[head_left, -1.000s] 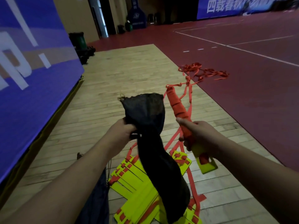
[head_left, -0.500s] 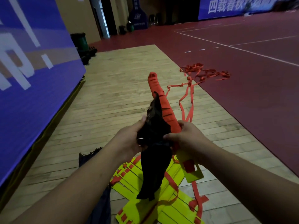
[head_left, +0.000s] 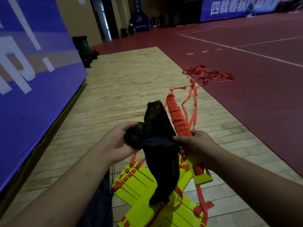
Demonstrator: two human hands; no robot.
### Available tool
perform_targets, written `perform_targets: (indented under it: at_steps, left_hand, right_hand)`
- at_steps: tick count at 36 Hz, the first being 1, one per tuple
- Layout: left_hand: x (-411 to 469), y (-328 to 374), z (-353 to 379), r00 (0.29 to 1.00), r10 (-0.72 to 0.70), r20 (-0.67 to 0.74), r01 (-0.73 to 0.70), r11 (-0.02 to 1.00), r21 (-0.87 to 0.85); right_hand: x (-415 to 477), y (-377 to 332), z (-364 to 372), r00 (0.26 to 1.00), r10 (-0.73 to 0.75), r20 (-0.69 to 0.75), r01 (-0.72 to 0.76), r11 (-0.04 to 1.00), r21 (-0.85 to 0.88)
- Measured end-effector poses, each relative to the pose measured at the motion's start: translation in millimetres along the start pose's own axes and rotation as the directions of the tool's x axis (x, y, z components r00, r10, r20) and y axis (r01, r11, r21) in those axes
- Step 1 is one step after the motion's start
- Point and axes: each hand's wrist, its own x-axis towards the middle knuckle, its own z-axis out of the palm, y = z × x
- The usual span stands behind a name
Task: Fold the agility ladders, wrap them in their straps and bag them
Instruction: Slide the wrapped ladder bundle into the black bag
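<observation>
Grips a bunched wad of the black mesh bag [head_left: 157, 128] in the left hand [head_left: 120, 142], fingers curled close round the cloth, thumb laid over the top of it. Clasps the strap-wrapped ladder bundle [head_left: 177, 119] in the right hand [head_left: 197, 145], fingers closed round its middle, thumb tip pressed on the bag's edge just beside the bundle. Stretches the bag's rim between the two sets of fingers, with one flap standing up beyond the fingertips and the long body hanging down below them. Points the bundle's orange-wound end up and away past the right fingers, close beside the raised flap; cannot tell whether touching. Shows the bundle's bare yellow end [head_left: 202, 178] sticking out on the near side of the right fingers, under the wrist. Holds the bundle outside the bag. Trails loose orange straps [head_left: 194, 102] from beyond the right fingertips to a tangle [head_left: 208, 74] far off on the red court floor [head_left: 254, 89]. Has loose yellow rungs [head_left: 136, 182] fanned on the wooden floor [head_left: 123, 89] straight below both sets of fingers, under the bag's hanging tail. Has a dark blue cloth [head_left: 101, 202] beneath the left forearm and a blue banner [head_left: 32, 79] well off to the left of the left fingers.
</observation>
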Motion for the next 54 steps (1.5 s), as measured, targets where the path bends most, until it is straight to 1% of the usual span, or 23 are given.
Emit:
perform_targets:
  at_steps: [1,3,5,7,10,11,14,17,19,21,22,23,25,26,30,32,34,38,41,43,48,51,54]
  left_hand:
    - [0.9,0.0,-1.1,1.000,-0.022,0.020,0.021,0.999,0.040]
    - [4.6,-0.2,-6.3,0.999,-0.038,0.006,0.037,0.992,0.121]
    - [8.2,-0.8,-13.0,0.999,0.019,-0.041,-0.008,0.966,0.258]
    - [9.9,-1.8,-16.2,0.994,0.093,-0.050,-0.068,0.926,0.370]
    - [10.0,-5.6,-11.4,0.990,0.137,0.028,-0.133,0.866,0.481]
    - [8.6,-7.4,-6.7,0.989,0.138,0.058,-0.149,0.849,0.507]
    - [5.8,-16.5,6.6,0.980,0.101,0.172,-0.181,0.817,0.547]
    - [4.3,-22.3,11.3,0.977,0.033,0.210,-0.133,0.863,0.487]
    - [5.7,-21.6,8.7,0.983,0.023,0.183,-0.099,0.902,0.420]
    - [8.5,-15.8,5.4,0.995,0.078,0.057,-0.092,0.940,0.328]
    - [10.8,-12.0,1.1,0.996,0.089,-0.028,-0.080,0.970,0.230]
    - [12.1,-7.6,-3.3,0.991,0.073,-0.108,-0.064,0.994,0.088]
    - [16.2,0.6,-16.4,0.980,0.037,-0.197,-0.067,0.987,-0.149]
    - [17.2,3.2,-22.0,0.979,0.024,-0.205,-0.069,0.974,-0.215]
    - [16.1,8.2,-22.8,0.988,0.043,-0.147,-0.092,0.934,-0.344]
    - [14.2,12.1,-16.1,0.990,0.079,-0.120,-0.116,0.933,-0.341]
    - [13.7,18.3,-11.3,0.985,0.110,-0.134,-0.144,0.950,-0.278]
    - [15.1,36.4,-12.5,0.968,0.138,-0.211,-0.149,0.988,-0.037]
    - [17.6,57.4,-23.1,0.952,0.131,-0.275,-0.090,0.984,0.156]
    - [19.0,74.6,-33.7,0.936,0.143,-0.321,-0.072,0.972,0.223]
    - [18.0,113.2,-62.9,0.877,0.248,-0.412,-0.127,0.946,0.299]
    - [19.4,127.9,-82.3,0.849,0.275,-0.451,-0.168,0.950,0.264]
    - [20.3,140.4,-103.0,0.824,0.308,-0.476,-0.249,0.951,0.185]
  right_hand:
    - [0.1,-0.3,-0.1,1.000,0.000,-0.010,0.000,1.000,0.009]
    - [-1.3,-2.4,2.2,1.000,-0.005,-0.024,0.005,0.999,0.032]
    - [-2.9,-5.8,6.0,1.000,-0.018,-0.020,0.019,0.999,0.051]
    - [-6.3,-10.8,11.5,0.999,-0.036,-0.018,0.037,0.999,0.027]
    - [-8.9,-18.9,22.8,0.992,-0.081,-0.098,0.065,0.986,-0.155]
    - [-8.9,-19.6,27.0,0.988,-0.102,-0.116,0.082,0.983,-0.162]
    - [-9.8,-15.7,39.8,0.988,-0.127,-0.083,0.123,0.991,-0.059]
    - [-6.8,-6.9,44.7,0.996,-0.084,-0.039,0.086,0.995,0.049]
    - [-2.1,-3.3,42.6,0.999,-0.038,-0.026,0.040,0.991,0.126]
    - [1.0,-1.6,38.2,0.999,-0.012,-0.044,0.018,0.990,0.138]
    - [2.1,-0.9,35.5,0.998,-0.006,-0.060,0.014,0.991,0.130]
    - [3.0,-0.3,31.8,0.997,0.000,-0.076,0.009,0.992,0.123]
    - [2.5,-0.2,24.5,0.995,0.008,-0.094,0.002,0.994,0.108]
    - [0.9,0.0,21.4,0.996,0.008,-0.088,0.001,0.995,0.096]
    - [-5.8,3.5,18.8,0.999,0.009,-0.033,-0.008,0.999,0.041]
    - [-7.5,6.1,22.2,1.000,0.003,0.003,-0.003,1.000,0.025]
    - [-10.4,7.4,25.8,0.998,-0.017,0.054,0.017,1.000,0.003]
    - [-19.6,4.0,32.2,0.986,-0.107,0.127,0.118,0.990,-0.076]
    - [-23.4,-1.4,37.4,0.976,-0.139,0.165,0.163,0.976,-0.142]
    - [-25.3,-4.7,40.2,0.959,-0.154,0.237,0.197,0.966,-0.170]
    - [-29.2,-7.9,46.2,0.892,-0.153,0.424,0.250,0.951,-0.182]
    - [-29.8,-7.6,47.4,0.865,-0.138,0.483,0.258,0.947,-0.191]
    - [-32.1,-7.1,47.7,0.843,-0.110,0.527,0.261,0.940,-0.221]
